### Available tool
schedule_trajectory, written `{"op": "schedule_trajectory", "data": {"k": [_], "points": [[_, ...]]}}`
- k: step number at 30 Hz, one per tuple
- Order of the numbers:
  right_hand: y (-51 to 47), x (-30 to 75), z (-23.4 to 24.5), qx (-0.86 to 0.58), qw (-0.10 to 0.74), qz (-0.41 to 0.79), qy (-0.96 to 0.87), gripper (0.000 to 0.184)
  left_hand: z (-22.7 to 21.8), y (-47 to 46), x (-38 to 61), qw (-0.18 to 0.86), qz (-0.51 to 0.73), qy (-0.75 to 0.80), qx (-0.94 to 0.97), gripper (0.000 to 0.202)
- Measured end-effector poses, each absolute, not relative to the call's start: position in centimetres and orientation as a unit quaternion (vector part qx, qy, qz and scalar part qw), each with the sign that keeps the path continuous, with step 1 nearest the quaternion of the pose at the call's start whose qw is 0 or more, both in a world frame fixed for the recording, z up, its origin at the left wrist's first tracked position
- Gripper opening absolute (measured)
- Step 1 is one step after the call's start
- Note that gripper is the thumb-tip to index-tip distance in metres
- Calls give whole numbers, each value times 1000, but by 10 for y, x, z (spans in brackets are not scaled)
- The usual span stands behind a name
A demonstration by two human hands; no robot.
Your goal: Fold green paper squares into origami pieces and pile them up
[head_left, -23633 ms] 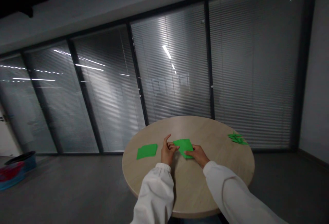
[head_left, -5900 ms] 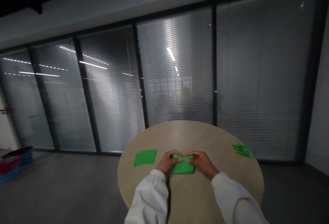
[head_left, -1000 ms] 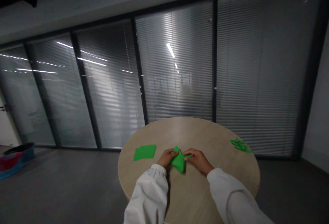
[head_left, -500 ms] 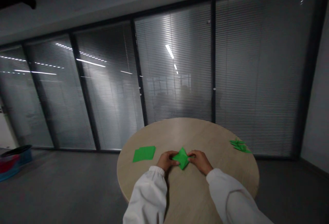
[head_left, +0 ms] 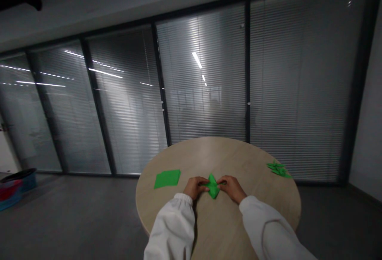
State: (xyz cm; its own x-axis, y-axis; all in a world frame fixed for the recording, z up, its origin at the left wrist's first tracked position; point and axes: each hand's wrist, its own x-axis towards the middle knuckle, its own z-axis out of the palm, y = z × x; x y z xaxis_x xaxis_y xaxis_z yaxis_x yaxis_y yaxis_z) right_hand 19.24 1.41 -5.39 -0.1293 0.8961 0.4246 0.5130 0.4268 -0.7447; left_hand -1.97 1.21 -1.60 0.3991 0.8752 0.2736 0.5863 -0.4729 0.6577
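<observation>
A folded piece of green paper (head_left: 213,187) is between my two hands, over the middle of the round table (head_left: 215,228). My left hand (head_left: 195,187) pinches its left side between thumb and fingers. On the opposite side, my right hand (head_left: 232,187) pinches the right edge. The paper's middle bulges, with one point toward the far side and another toward me. Its side corners are partly hidden by my fingers.
A stack of flat green paper sheets (head_left: 167,178) lies at the table's left. Several folded green paper pieces (head_left: 278,169) form a small pile near the right edge. Glass panels with blinds (head_left: 205,92) stand behind the table; a blue and red container (head_left: 18,188) is on the floor at far left.
The green paper has gone from a wider, flatter diamond to a narrower, bulging shape. My hands have come slightly closer together, still gripping its sides.
</observation>
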Motion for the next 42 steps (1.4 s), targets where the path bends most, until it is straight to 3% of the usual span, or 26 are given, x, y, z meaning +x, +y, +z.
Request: {"op": "schedule_trajectory", "data": {"k": [9, 13, 19, 27, 42], "points": [[10, 191, -51, -492, 430, 189, -733, 14, -7, 1, -12, 155, 282, 488, 811, 44], [10, 190, -52, -495, 423, 181, -737, 15, -8, 0, -10, 152, 281, 479, 817, 40], [12, 190, -53, -491, 424, 169, -742, 14, -13, 7, -12, 232, 292, 452, 810, 36], [10, 191, -51, -493, 418, 161, -746, 16, -20, 9, -21, 335, 310, 415, 787, 68], [9, 189, -50, -489, 422, 163, -746, 17, -18, 8, -13, 215, 276, 475, 807, 43]]}}
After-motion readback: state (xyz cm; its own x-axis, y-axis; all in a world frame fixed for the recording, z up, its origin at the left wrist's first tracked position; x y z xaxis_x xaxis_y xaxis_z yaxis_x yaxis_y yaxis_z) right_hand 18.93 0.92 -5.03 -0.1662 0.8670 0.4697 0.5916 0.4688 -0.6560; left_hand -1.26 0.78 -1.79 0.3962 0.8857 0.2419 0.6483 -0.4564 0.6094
